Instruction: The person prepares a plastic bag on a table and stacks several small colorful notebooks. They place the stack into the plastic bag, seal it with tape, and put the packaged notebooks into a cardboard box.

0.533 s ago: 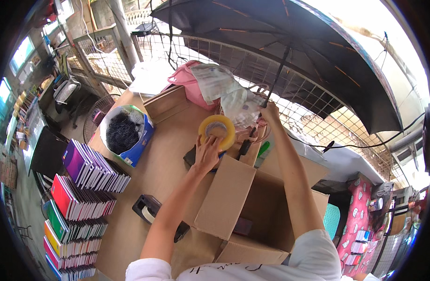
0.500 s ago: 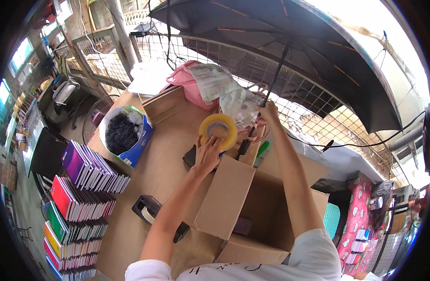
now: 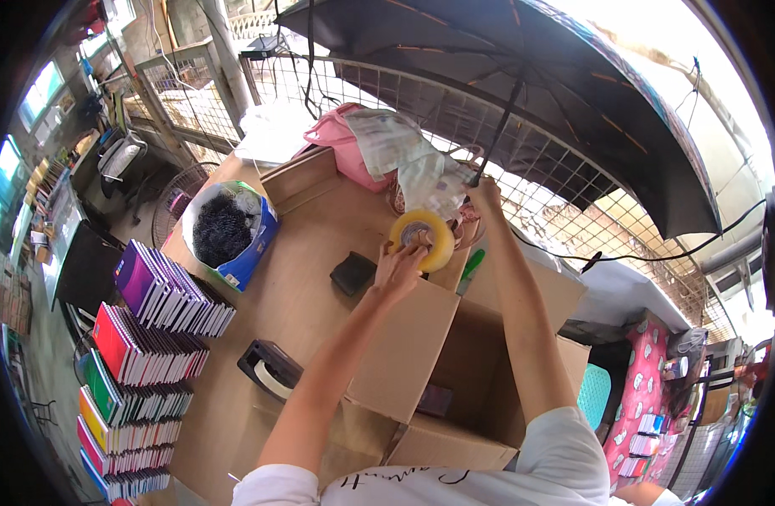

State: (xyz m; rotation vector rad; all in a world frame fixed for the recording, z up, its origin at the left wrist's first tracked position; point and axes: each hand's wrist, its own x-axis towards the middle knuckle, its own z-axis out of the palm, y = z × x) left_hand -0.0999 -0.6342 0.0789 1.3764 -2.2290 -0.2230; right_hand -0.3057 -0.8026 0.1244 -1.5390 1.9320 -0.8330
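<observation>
A wide roll of yellowish clear packing tape [image 3: 441, 244] is in my left hand [image 3: 397, 271], with fingers through its core and against its rim. The roll hangs above the far end of an open cardboard box [image 3: 397, 358]. My right arm reaches over the box, and my right hand [image 3: 486, 196] is closed round the lower end of the shaft of an open black umbrella [image 3: 573, 93]. Pale patterned cloth [image 3: 404, 156] and a pink bag [image 3: 341, 139] lie beside that hand. A black pouch [image 3: 353, 273] sits left of the tape roll.
Stacked spiral notebooks [image 3: 147, 346] stand along the table's left edge. A black tape dispenser [image 3: 265, 364] lies near my left forearm. Behind the notebooks is a blue container [image 3: 256, 253] of dark mesh-like material. A green-handled item [image 3: 472, 264] pokes up by the box; wire mesh [image 3: 362, 84] runs behind.
My left hand has carried the tape roll right and slightly nearer, uncovering more of the black pouch. My right hand keeps its grip on the umbrella.
</observation>
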